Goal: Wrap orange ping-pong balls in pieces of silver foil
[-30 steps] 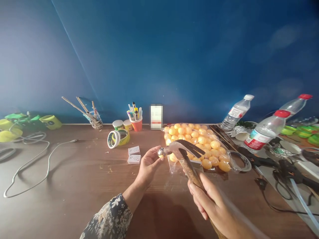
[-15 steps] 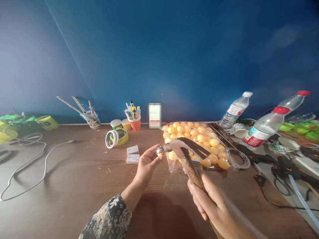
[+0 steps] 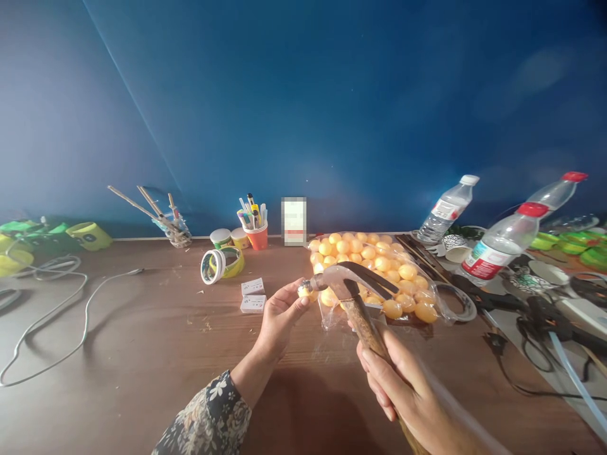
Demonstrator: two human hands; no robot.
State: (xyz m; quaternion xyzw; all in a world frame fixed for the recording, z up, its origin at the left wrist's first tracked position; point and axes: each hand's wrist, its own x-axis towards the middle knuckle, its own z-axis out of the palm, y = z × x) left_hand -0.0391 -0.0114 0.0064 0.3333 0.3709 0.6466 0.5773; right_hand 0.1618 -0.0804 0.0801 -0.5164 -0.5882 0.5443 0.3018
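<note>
My right hand (image 3: 396,373) is wrapped round the wooden handle of a claw hammer (image 3: 348,281). The hammer's claw points right and its striking face points left. Between the thumb and fingers of my left hand (image 3: 281,316) is a small shiny silver ball (image 3: 306,289) with a yellowish patch on it. The hammer's face is right up against the ball or very close to it; I cannot tell whether they touch. Behind the hammer lies a clear plastic bag of orange balls (image 3: 365,246), partly covered by the hammer head.
Left of the bag are two small white boxes (image 3: 253,304), tape rolls (image 3: 213,266) and an orange cup of markers (image 3: 257,237). A white cable (image 3: 85,316) curls at far left. Plastic bottles (image 3: 505,243), another tape roll (image 3: 467,306) and dark cords (image 3: 509,373) crowd the right.
The silver ball has turned slightly in my left fingers, showing more of its yellowish patch. My right hand and the hammer have barely moved.
</note>
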